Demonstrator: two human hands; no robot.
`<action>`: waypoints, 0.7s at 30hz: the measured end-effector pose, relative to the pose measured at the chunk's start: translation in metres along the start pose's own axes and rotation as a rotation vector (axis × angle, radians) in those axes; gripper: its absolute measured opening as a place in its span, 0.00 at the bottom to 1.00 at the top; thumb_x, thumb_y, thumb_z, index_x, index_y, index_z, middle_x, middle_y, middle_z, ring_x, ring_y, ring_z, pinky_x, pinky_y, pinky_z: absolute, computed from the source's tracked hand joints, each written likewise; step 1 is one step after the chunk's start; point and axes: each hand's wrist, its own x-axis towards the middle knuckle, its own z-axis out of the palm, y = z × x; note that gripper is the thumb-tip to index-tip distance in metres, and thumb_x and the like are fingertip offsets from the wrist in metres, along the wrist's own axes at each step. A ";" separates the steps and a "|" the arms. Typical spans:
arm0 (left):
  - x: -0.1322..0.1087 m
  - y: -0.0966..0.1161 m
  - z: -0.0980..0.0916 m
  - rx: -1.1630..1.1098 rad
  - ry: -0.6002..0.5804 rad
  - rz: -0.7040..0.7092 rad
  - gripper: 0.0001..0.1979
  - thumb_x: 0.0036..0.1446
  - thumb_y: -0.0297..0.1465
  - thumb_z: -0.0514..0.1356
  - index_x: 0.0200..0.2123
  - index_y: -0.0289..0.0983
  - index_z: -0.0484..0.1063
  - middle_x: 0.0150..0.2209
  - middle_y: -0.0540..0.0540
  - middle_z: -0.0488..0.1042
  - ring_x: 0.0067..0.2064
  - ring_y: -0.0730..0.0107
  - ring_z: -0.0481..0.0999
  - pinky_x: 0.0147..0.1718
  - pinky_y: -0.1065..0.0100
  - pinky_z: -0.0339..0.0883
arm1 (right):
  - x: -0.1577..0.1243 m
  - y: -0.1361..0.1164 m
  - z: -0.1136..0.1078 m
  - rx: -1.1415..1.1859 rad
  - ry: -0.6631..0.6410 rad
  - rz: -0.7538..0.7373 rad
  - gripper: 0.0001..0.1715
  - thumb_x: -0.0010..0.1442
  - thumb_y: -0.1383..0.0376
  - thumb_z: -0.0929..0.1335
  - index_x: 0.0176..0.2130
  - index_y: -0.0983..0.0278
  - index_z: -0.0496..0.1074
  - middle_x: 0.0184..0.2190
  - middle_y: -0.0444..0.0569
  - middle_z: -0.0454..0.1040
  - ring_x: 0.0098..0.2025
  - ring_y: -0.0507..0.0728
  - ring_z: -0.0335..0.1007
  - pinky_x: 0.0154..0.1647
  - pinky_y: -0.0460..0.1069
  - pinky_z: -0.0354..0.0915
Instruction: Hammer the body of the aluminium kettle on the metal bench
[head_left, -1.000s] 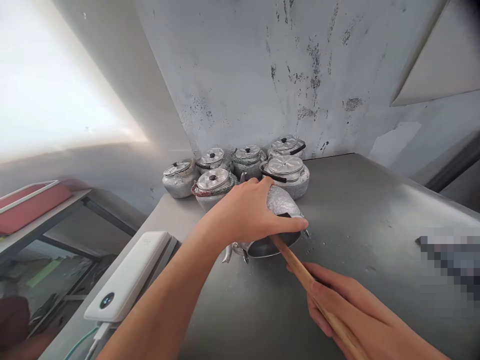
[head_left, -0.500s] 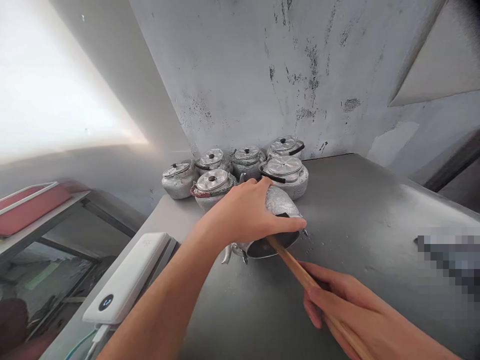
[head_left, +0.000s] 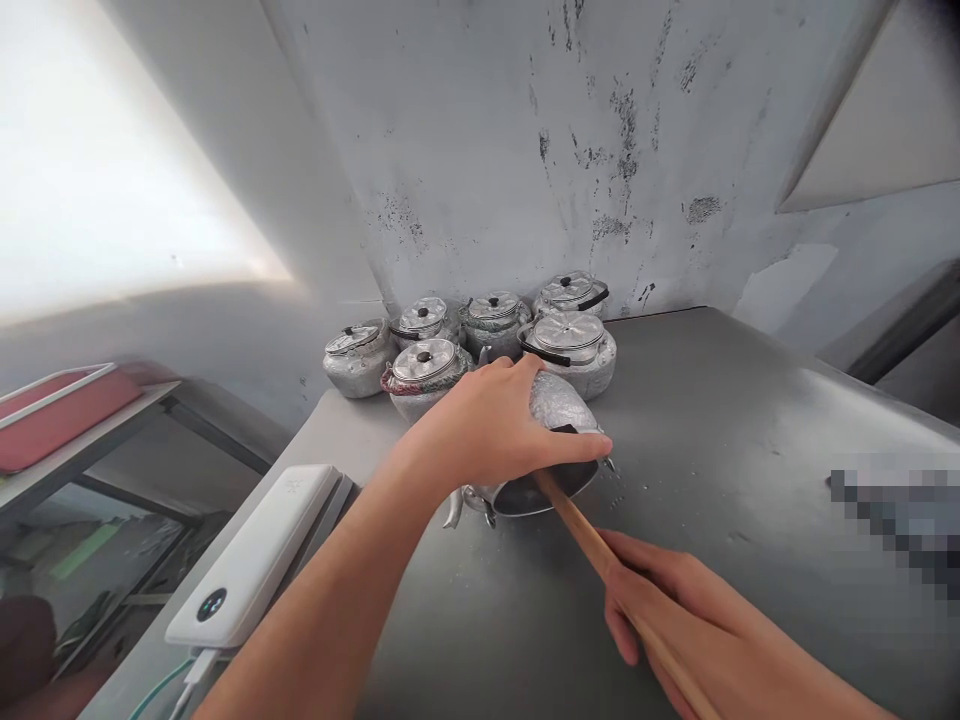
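Observation:
A dented aluminium kettle [head_left: 564, 405] lies tipped on its side on the metal table [head_left: 480, 610], its open mouth facing me. My left hand [head_left: 502, 420] grips it from above, fingers over the body and thumb across the rim. The kettle's spout pokes out to the left beneath my wrist. My right hand [head_left: 667, 610] is closed around a wooden stick [head_left: 581, 530], whose far end goes into the kettle's mouth. What that end touches inside is hidden.
Several lidded aluminium kettles [head_left: 424, 362] stand grouped behind, near the stained wall [head_left: 480, 180]. A white power bank [head_left: 259, 550] with cables lies at the table's left edge. Further left, a red tray [head_left: 67, 420] sits on a glass-sided cabinet. A blurred-out object [head_left: 900, 510] lies at right.
My right hand and the stick have shifted slightly, the stick now at a steeper angle. The left hand and the tipped kettle stay where they were.

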 end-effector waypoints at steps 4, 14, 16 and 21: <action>-0.001 0.001 0.000 0.008 0.003 -0.001 0.41 0.49 0.70 0.58 0.51 0.44 0.72 0.49 0.42 0.76 0.49 0.45 0.75 0.38 0.60 0.67 | 0.002 0.004 -0.001 0.010 0.025 -0.038 0.27 0.66 0.42 0.62 0.30 0.59 0.69 0.21 0.37 0.60 0.18 0.49 0.52 0.20 0.45 0.55; -0.001 0.002 -0.001 0.007 -0.003 -0.014 0.44 0.47 0.71 0.57 0.54 0.44 0.71 0.50 0.41 0.77 0.50 0.43 0.76 0.39 0.59 0.67 | 0.000 0.011 0.004 -0.104 0.042 -0.186 0.27 0.69 0.44 0.59 0.30 0.58 0.70 0.27 0.41 0.66 0.19 0.50 0.55 0.17 0.45 0.61; -0.001 0.002 -0.001 0.006 -0.009 -0.013 0.44 0.48 0.70 0.57 0.55 0.44 0.71 0.51 0.41 0.77 0.51 0.42 0.75 0.39 0.59 0.67 | 0.000 0.008 0.002 -0.135 0.028 -0.205 0.26 0.70 0.46 0.59 0.30 0.58 0.70 0.25 0.40 0.65 0.18 0.50 0.55 0.16 0.45 0.60; -0.001 0.003 -0.002 0.003 0.002 -0.007 0.42 0.49 0.70 0.57 0.53 0.44 0.72 0.51 0.41 0.77 0.50 0.44 0.76 0.37 0.60 0.68 | -0.001 0.002 -0.001 -0.185 0.000 -0.305 0.24 0.69 0.48 0.63 0.27 0.58 0.68 0.24 0.40 0.67 0.19 0.50 0.55 0.16 0.45 0.59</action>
